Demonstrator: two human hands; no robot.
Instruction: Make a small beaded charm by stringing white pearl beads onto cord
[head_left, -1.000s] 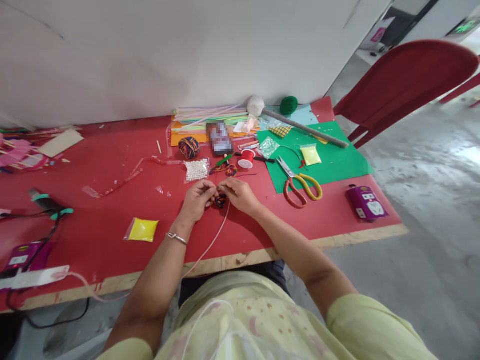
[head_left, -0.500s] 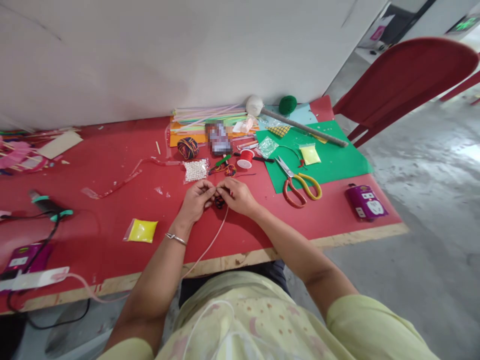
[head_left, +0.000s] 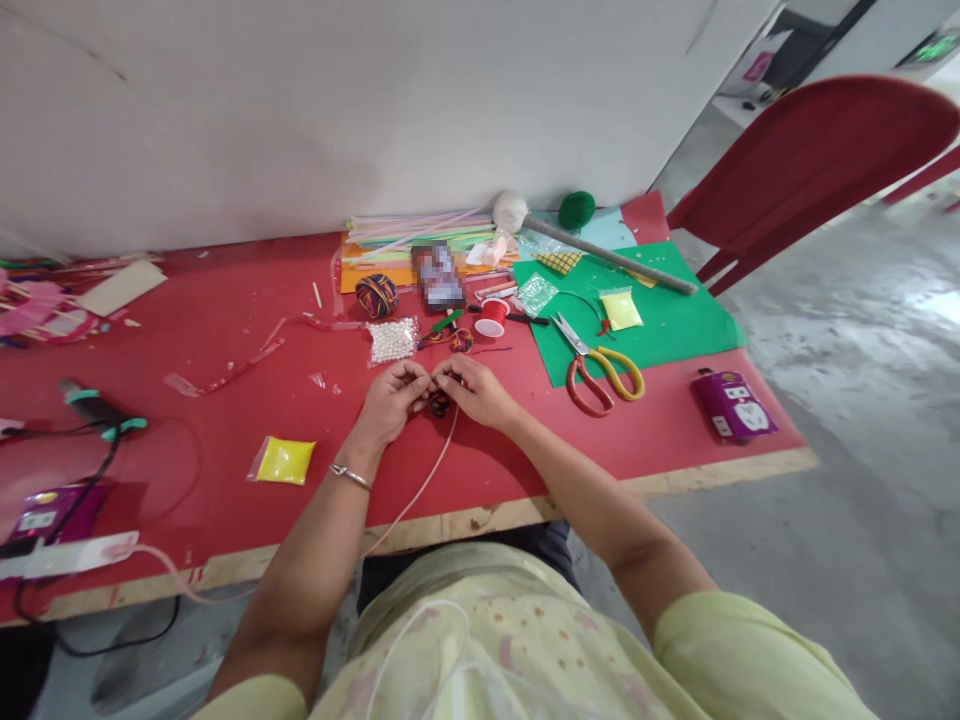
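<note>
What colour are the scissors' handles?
On the scissors, one handle is red, the other yellow; head view.

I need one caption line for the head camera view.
Both hands, left hand and right hand, pinch a small multicoloured thread piece over a red table.

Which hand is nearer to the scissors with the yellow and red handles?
The right hand. It sits just left of the scissors on the red table; the left hand is farther off, beyond the small dark multicoloured piece both hands pinch.
</note>
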